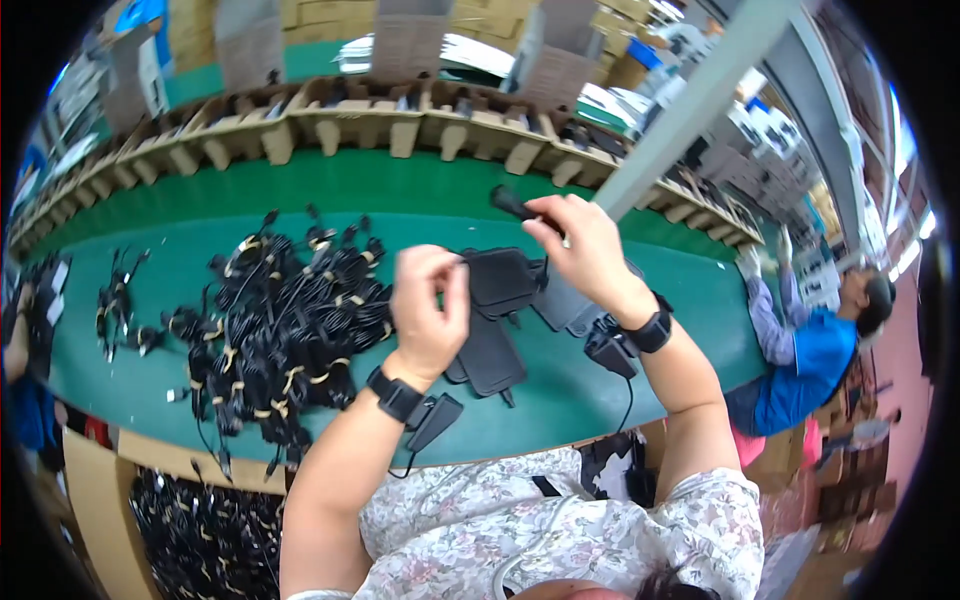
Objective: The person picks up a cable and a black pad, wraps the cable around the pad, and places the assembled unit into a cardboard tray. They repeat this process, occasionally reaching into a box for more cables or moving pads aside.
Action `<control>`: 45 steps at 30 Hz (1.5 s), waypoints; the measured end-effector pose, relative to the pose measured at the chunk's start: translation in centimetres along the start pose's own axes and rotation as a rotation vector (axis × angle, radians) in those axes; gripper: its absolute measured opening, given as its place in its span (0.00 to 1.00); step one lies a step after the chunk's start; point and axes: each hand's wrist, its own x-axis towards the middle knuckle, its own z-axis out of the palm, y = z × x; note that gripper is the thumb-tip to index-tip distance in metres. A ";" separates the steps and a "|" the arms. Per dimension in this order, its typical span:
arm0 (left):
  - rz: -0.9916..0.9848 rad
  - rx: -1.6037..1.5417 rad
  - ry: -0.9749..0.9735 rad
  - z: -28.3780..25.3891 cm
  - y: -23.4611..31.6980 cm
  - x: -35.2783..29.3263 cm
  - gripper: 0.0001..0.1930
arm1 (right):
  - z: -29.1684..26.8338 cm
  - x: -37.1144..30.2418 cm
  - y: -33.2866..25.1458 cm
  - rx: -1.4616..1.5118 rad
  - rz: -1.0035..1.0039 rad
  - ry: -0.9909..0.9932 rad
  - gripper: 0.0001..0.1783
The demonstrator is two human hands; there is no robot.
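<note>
My right hand (585,250) is raised over the green bench, its thumb and fingers pinching a short black plug-like piece (512,203) with a thicker rounded end. To its left, my left hand (430,305) is closed with curled fingers, slightly blurred; whatever it may hold is too small to name. Just beside the left fingertips is a flat black pad-shaped piece (500,283) with rounded corners. Below it another flat black piece (490,355) rests on the bench. A greyer flat piece (563,303) lies partly under my right wrist.
Bundled black cables (290,320) with tan ties are heaped on the bench's left. A cardboard box (100,490) of similar cables stands below. Along the far edge runs a row of cardboard bins (350,125). A slanted grey post (690,110) rises at right, near a seated person in blue (810,355).
</note>
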 end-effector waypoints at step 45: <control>-0.790 -0.392 -0.379 -0.2 -4.1 -0.7 0.10 | 2.6 -0.3 1.1 -0.352 -0.408 -0.210 0.19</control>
